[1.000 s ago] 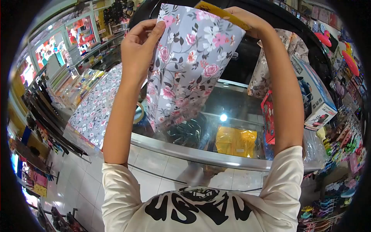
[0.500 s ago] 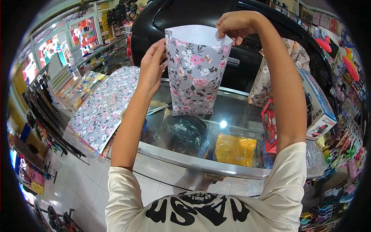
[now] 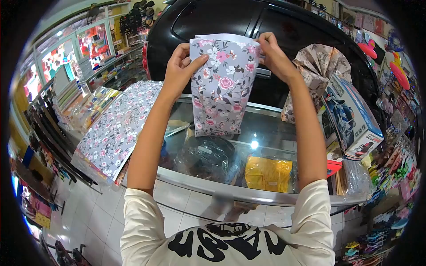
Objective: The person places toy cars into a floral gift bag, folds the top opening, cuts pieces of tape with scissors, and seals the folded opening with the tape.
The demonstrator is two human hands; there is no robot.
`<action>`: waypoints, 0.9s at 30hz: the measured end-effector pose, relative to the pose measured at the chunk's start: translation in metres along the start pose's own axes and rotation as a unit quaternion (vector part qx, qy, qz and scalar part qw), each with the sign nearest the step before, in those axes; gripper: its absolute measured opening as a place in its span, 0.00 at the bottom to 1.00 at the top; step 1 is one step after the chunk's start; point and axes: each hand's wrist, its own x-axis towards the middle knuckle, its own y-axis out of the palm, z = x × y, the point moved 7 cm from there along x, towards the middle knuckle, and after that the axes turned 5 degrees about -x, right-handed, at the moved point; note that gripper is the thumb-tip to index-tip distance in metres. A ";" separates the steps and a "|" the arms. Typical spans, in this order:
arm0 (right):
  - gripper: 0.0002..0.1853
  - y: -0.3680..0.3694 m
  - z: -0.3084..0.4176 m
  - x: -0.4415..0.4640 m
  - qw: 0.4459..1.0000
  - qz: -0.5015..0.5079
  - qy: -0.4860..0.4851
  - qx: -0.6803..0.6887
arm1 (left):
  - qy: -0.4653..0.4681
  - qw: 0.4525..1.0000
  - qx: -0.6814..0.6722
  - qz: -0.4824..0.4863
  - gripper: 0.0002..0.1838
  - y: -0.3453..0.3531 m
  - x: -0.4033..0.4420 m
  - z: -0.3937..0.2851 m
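Observation:
A grey floral paper bag (image 3: 224, 88) stands upright on the glass counter (image 3: 213, 176), its white inside showing along the top edge. My left hand (image 3: 183, 64) pinches the bag's upper left edge, with the thumb on the front face. At the upper right corner, my right hand (image 3: 275, 55) has its fingers closed on the bag's edge. Flat sheets of the same floral paper (image 3: 117, 128) lie to the left.
A brown floral wrapped package (image 3: 310, 75) and a boxed toy (image 3: 353, 117) stand at the right. Yellow packets (image 3: 268, 174) and a dark wrapped item (image 3: 206, 157) show at the glass. Behind is a black car (image 3: 213, 20).
The bag has gone from tilted and raised to upright on the counter, and its wide mouth has narrowed. My right hand has come down to its right corner. The yellow item is out of sight.

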 end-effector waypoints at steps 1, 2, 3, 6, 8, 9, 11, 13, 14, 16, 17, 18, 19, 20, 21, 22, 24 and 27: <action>0.22 0.000 -0.003 -0.001 0.999 0.015 -0.026 -0.030 | 0.000 1.000 -0.006 0.000 0.18 -0.001 0.001 0.002; 0.21 0.001 -0.005 -0.002 0.996 0.030 -0.051 -0.061 | 0.000 1.000 -0.011 -0.001 0.17 -0.002 0.002 0.004; 0.20 0.007 0.002 -0.003 0.992 0.047 -0.077 -0.091 | 0.001 1.000 -0.017 -0.003 0.15 -0.002 0.004 0.005; 0.13 0.012 0.002 -0.008 0.994 0.018 -0.070 -0.078 | 0.028 0.999 -0.018 -0.026 0.12 -0.005 0.003 0.004; 0.12 0.010 0.003 -0.009 0.995 -0.011 -0.079 -0.062 | 0.029 0.999 -0.015 -0.033 0.11 -0.009 0.003 0.006; 0.11 0.009 0.001 -0.008 0.996 -0.016 -0.075 -0.055 | 0.023 0.999 -0.013 -0.037 0.11 -0.012 0.003 0.008; 0.11 0.006 -0.004 -0.007 0.997 -0.027 -0.068 -0.039 | 0.026 0.999 -0.017 -0.038 0.12 -0.015 0.002 0.008; 0.12 0.011 -0.001 -0.010 0.997 -0.020 -0.075 -0.006 | 0.044 0.998 -0.031 -0.033 0.12 -0.013 0.000 0.004; 0.12 0.014 0.000 -0.012 0.997 -0.017 -0.078 0.011 | 0.064 0.997 -0.043 -0.018 0.13 -0.012 -0.001 0.001; 0.11 0.014 0.001 -0.012 0.994 -0.037 -0.098 0.008 | 0.102 0.992 -0.066 0.010 0.15 -0.012 -0.004 -0.007; 0.11 0.014 0.000 -0.012 0.993 -0.047 -0.108 0.006 | 0.104 0.993 -0.057 0.007 0.16 -0.011 -0.006 -0.010; 0.10 0.014 0.000 -0.012 0.991 -0.060 -0.115 -0.009 | 0.106 0.993 -0.048 0.004 0.17 -0.008 -0.008 -0.013; 0.09 0.013 -0.001 -0.011 0.989 -0.073 -0.123 -0.025 | 0.108 0.993 -0.040 0.001 0.18 -0.006 -0.008 -0.016; 0.08 0.013 -0.001 -0.012 0.987 -0.086 -0.129 -0.041 | 0.095 0.995 -0.030 -0.004 0.18 -0.006 -0.007 -0.016; 0.07 0.015 0.000 -0.012 0.986 -0.090 -0.135 -0.035 | 0.082 0.996 -0.021 -0.009 0.18 -0.008 -0.005 -0.015; 0.07 0.017 0.001 -0.013 0.985 -0.094 -0.140 -0.029 | 0.068 0.998 -0.011 -0.014 0.19 -0.009 -0.003 -0.013; 0.07 0.017 0.002 -0.013 0.983 -0.102 -0.149 -0.027 | 0.068 0.997 -0.016 -0.012 0.18 -0.011 0.000 -0.011; 0.07 0.015 0.001 -0.016 0.981 -0.116 -0.154 -0.017 | 0.050 0.998 -0.042 -0.014 0.18 -0.012 0.001 -0.008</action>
